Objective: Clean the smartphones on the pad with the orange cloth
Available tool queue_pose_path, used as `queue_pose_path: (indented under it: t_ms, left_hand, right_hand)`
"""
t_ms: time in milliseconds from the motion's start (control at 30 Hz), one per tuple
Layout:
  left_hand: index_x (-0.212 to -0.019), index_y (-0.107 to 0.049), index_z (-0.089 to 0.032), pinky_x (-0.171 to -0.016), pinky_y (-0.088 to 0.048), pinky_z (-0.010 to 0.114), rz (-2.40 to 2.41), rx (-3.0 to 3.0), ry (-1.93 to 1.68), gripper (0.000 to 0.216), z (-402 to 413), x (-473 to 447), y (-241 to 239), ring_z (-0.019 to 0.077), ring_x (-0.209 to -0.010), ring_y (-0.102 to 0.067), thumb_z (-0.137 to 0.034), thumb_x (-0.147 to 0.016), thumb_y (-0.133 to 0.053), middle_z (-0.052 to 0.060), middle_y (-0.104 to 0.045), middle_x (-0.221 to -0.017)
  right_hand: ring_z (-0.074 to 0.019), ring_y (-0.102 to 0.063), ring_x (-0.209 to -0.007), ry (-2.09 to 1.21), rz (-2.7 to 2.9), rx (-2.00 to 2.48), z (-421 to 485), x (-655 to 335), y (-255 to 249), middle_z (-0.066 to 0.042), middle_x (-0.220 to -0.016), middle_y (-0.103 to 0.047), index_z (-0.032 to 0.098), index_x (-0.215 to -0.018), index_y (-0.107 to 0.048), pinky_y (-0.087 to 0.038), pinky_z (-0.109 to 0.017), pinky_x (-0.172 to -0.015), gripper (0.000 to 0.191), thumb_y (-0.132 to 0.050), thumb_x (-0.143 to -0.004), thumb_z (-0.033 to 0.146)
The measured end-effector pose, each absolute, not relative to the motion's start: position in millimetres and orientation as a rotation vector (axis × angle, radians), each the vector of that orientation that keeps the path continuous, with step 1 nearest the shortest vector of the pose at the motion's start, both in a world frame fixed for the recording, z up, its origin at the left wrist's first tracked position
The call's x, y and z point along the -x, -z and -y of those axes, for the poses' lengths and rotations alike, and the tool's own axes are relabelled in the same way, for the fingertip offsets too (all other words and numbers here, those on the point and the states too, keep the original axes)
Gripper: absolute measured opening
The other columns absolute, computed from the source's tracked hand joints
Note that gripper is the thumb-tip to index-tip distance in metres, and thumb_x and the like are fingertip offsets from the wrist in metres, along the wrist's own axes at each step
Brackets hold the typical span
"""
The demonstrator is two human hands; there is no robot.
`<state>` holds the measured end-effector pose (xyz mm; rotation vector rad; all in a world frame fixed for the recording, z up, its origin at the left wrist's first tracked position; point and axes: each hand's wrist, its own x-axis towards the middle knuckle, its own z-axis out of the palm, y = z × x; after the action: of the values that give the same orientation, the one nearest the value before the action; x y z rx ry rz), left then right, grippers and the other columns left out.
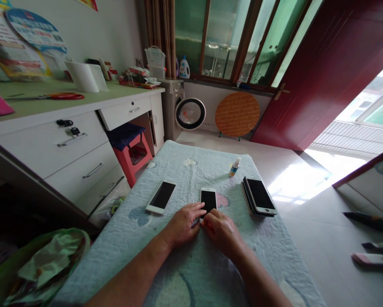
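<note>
Both hands [202,224], on middle phone's [208,198] near end

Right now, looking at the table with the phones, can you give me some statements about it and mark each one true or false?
1. Both the left hand and the right hand touch the near end of the middle phone. True.
2. The white phone on the left lies screen down. False: its dark screen faces up.
3. A small bottle stands farther away than the stack of phones. True.
4. The phones lie on bare wood. False: they lie on a pale blue quilted cloth.
</note>
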<state>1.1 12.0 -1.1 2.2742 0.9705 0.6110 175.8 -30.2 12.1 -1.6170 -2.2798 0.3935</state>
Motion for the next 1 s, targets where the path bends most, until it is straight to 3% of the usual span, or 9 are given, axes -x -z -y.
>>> queue_pose_path:
  t_ms: [600, 800, 1000]
  left_hand:
    - [-0.119, -0.064, -0.02, -0.11, -0.037, 0.042, -0.95, -2.324, -0.638, 0.05, -14.7, -0.7, 10.3, 0.0221, -0.129, -0.047, -0.007, -0.072, -0.054, 0.008, -0.053, -0.138]
    - [-0.121, -0.063, -0.017, -0.112, -0.034, 0.041, -0.967, -2.304, -0.57, 0.049, -13.2, -1.1, 2.6, 0.023, -0.131, -0.045, -0.009, -0.074, -0.054, 0.009, -0.052, -0.139]
    - [-0.121, -0.063, -0.016, -0.112, -0.032, 0.039, -0.92, -2.281, -0.57, 0.044, -13.1, -0.7, -2.6, 0.0231, -0.13, -0.046, -0.014, -0.077, -0.057, 0.01, -0.052, -0.139]
  right_hand:
    - [-0.011, -0.051, -0.067, -0.364, 2.295, 1.807, 33.5, -195.0, -21.9, 0.0, -0.08, -0.058, 0.02, -0.079, -0.058, -0.027, -0.023, -0.059, 0.01, -0.053, -0.081, 0.011]
    - [-0.0112, -0.052, -0.068, -0.37, 2.313, 1.689, 29.5, -177.9, -14.3, -0.001, -0.081, -0.059, 0.02, -0.081, -0.061, -0.027, -0.023, -0.06, 0.01, -0.053, -0.087, 0.017]
    - [-0.0115, -0.053, -0.073, -0.317, 2.344, 1.558, 26.7, -164.5, -5.6, -0.001, -0.084, -0.058, 0.019, -0.082, -0.06, -0.03, -0.022, -0.062, 0.011, -0.053, -0.084, 0.01]
